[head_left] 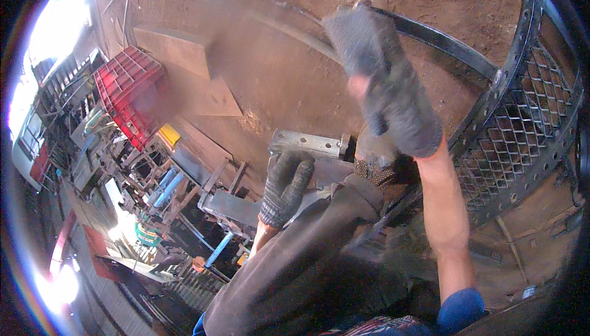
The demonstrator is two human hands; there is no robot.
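Note:
My left hand (287, 182), in a dark grey knit glove, has its fingers bent over the near-left end of a drilled steel angle piece (308, 142). A flat metal surface lies beneath that piece. Up and to the right, my right hand (390, 84) is raised and smeared by motion, its grey glove closed with a bit of bare thumb showing. From it a blurred hammer-like tool (301, 36) stretches toward the upper left. The tool's far end is too smeared to make out. My bent leg, in dark trousers, comes between my two arms.
A curved steel frame with expanded mesh (510, 133) stands close on the right, a flat steel strip (439, 38) reaching it. At the left are a red plastic crate (130, 93), flat boards (175, 50) and cluttered metal scrap (166, 182). Thin rods lie on the brown dirt floor.

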